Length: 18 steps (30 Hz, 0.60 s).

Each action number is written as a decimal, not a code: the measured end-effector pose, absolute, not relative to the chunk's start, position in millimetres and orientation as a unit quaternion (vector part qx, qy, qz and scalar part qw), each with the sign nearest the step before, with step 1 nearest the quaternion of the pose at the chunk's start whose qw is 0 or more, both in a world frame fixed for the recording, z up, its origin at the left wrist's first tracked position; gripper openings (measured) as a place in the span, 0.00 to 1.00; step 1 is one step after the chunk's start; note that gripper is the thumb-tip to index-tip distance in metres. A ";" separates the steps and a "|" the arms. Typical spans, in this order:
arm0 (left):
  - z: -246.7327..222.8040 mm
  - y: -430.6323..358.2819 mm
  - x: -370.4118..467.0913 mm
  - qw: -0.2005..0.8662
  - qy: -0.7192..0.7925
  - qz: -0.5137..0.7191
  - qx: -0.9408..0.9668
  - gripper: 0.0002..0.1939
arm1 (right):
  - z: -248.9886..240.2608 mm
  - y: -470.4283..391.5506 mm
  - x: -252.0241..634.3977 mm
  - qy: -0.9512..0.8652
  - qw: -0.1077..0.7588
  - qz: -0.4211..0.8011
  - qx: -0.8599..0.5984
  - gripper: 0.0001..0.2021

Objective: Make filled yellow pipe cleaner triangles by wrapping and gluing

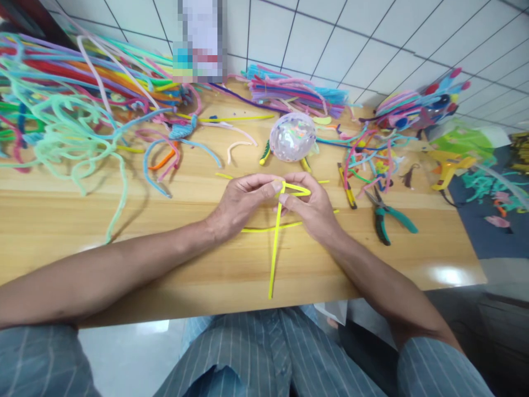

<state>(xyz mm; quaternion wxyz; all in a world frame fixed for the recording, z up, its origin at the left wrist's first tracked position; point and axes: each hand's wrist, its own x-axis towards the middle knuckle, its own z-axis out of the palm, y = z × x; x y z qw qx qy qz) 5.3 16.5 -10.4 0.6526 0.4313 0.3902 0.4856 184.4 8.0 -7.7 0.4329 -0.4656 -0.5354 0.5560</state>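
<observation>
Both of my hands meet over the middle of the table and pinch one yellow pipe cleaner [274, 253]. Its upper part is bent into a narrow triangle, and a long straight tail hangs down toward the table's front edge. My left hand [247, 199] grips it near the bend with thumb and fingertips. On the other side, my right hand [311, 207] has its thumb against the pipe cleaner just below the bend, with fingers curled behind the triangle. Another yellow pipe cleaner [257, 230] lies on the wood beneath my hands, and further yellow ends stick out around them.
Pliers with teal handles [390, 215] and a yellow-black cutter knife [347, 186] lie to the right, near a yellow glue gun [450, 165]. A clear round container [292, 138] stands beyond my hands. Light-green pipe cleaners [74, 138] sprawl at left; pink and blue bundles [297, 94] lie behind.
</observation>
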 end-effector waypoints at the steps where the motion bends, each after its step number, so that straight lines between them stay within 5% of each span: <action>1: -11.5 16.9 5.5 0.657 0.384 0.485 0.431 0.21 | -7.9 7.9 184.5 -0.535 0.434 0.557 -0.464 0.25; 18: -12.8 21.3 5.5 0.648 0.377 0.482 0.454 0.24 | -2.5 9.0 185.6 -0.533 0.438 0.532 -0.492 0.23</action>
